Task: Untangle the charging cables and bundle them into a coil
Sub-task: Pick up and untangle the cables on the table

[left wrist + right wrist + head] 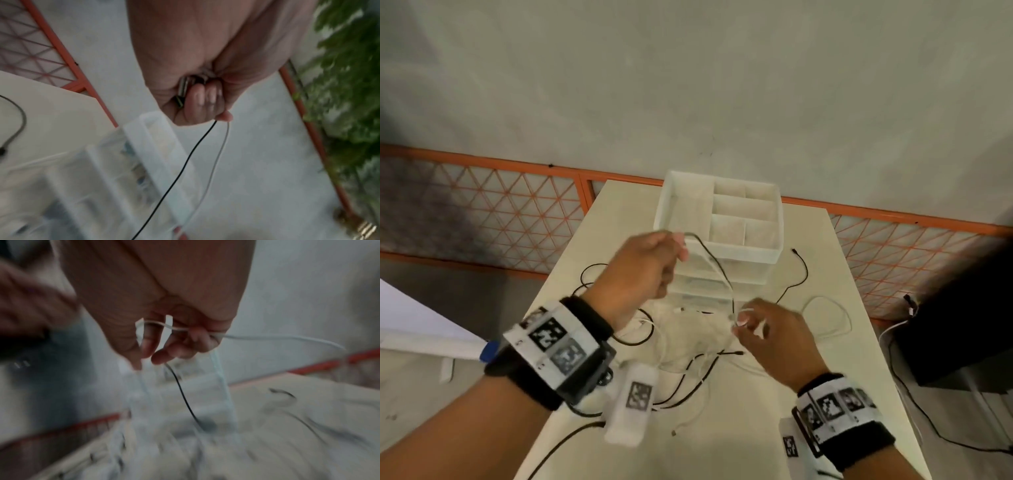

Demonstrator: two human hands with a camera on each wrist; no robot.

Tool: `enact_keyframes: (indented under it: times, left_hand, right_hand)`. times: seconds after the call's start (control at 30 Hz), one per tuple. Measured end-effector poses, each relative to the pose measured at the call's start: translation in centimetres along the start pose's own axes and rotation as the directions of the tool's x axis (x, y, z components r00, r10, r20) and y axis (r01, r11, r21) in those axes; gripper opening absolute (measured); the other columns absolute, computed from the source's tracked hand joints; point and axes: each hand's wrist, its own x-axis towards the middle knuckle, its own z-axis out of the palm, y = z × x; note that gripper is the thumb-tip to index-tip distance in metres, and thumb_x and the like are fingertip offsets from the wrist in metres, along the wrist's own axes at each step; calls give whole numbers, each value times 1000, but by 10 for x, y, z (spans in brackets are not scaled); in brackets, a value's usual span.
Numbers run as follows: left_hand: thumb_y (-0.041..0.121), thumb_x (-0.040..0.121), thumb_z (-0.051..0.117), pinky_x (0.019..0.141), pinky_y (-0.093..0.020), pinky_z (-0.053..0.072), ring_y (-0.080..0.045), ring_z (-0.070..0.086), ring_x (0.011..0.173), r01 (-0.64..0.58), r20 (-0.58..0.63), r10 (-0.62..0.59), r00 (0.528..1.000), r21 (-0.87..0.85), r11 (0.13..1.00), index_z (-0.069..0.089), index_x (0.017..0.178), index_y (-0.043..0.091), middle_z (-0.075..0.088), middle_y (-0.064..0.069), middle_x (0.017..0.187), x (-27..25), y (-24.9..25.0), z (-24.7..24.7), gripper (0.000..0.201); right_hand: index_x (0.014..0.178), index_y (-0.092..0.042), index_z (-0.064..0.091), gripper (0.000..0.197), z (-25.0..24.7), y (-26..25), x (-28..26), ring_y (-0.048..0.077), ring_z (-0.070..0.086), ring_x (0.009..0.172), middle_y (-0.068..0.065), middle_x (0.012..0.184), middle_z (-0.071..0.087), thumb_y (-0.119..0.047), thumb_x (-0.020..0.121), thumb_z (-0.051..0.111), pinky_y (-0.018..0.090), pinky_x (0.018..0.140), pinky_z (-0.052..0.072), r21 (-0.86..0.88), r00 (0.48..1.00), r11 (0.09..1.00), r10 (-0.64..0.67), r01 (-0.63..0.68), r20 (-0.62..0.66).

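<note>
Two cables (717,270) slanting between hands, steeply

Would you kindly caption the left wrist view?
Left hand grips connector ends, black cable and white cable trailing down.

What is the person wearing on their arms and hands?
The hands are bare, with no gloves and no sleeves in view. Each wrist carries a black band, left and right, holding a white block printed with square black-and-white markers. The left is bulkier than the right.
</note>
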Motion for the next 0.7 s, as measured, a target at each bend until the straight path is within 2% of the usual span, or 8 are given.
enact_keyframes:
  times: [0.1, 0.2, 0.27, 0.37, 0.47, 0.57, 0.63, 0.7]
  left_hand:
    - [17, 103, 42, 41, -21, 23, -9, 29, 44, -129, -57, 119, 991, -233, 964, 58, 73, 15, 33, 4, 58, 2, 39, -20, 34]
    - [24, 103, 45, 42, -22, 19, -8, 27, 44, -159, -79, 145, 986, -224, 962, 56, 76, 13, 31, 7, 53, 7, 50, -25, 31]
    - [25, 104, 45, 42, -22, 20, -9, 26, 45, -104, -70, 95, 993, -156, 982, 55, 80, 12, 30, 9, 50, 9, 42, -19, 29]
    - [27, 103, 47, 40, -21, 21, -10, 24, 46, -24, -24, 22, 999, -100, 995, 57, 83, 11, 30, 9, 50, 12, 22, -3, 28]
    - [28, 103, 47, 39, -20, 19, -11, 22, 47, 18, 41, -14, 999, -100, 995, 58, 84, 9, 29, 8, 50, 14, 16, 18, 28]
    - [27, 103, 46, 39, -19, 18, -10, 21, 44, -13, 56, 21, 998, -139, 990, 57, 83, 9, 27, 7, 50, 16, 28, 32, 29]
    - [25, 104, 45, 38, -19, 19, -9, 22, 43, -53, 22, 59, 998, -201, 978, 56, 81, 10, 28, 7, 51, 17, 40, 30, 29]
    - [23, 104, 44, 37, -20, 22, -9, 23, 44, -94, -28, 89, 996, -299, 950, 54, 80, 12, 28, 5, 55, 19, 55, 19, 29]
  right_hand:
    - [94, -38, 65, 12, 33, 46, -31, 15, 65, 88, -9, 94, 70, -38, 92, 53, 33, 77, 53, -171, 933, 949, 296, -263, 205]
    - [88, -42, 66, 10, 42, 60, -44, 16, 66, 93, -13, 92, 71, -43, 86, 57, 32, 84, 55, -190, 862, 894, 443, -405, 248]
    - [97, -42, 67, 16, 32, 54, -36, 11, 66, 91, -16, 91, 69, -41, 81, 67, 33, 88, 54, -125, 877, 907, 421, -403, 232]
    - [115, -38, 63, 42, 4, 22, -18, 3, 62, 94, -18, 103, 67, -31, 77, 81, 26, 87, 51, 158, 966, 959, 211, -234, 148]
    - [117, -34, 62, 37, -13, -21, 3, 5, 68, 85, -15, 104, 67, -32, 84, 77, 16, 75, 51, 387, 989, 915, 71, -116, 128]
    - [104, -20, 69, 19, 4, -39, 10, 5, 62, 67, -11, 80, 65, -35, 100, 56, 21, 66, 45, 308, 999, 951, 31, -41, 37]
    - [96, -18, 69, 42, 27, -27, 1, 11, 57, 71, -8, 75, 62, -45, 103, 39, 26, 69, 41, 176, 997, 982, 61, -68, 44]
    - [89, -26, 61, 62, 50, -3, -14, 18, 59, 80, -3, 83, 64, -67, 95, 16, 30, 74, 44, 20, 976, 990, 136, -142, 169]
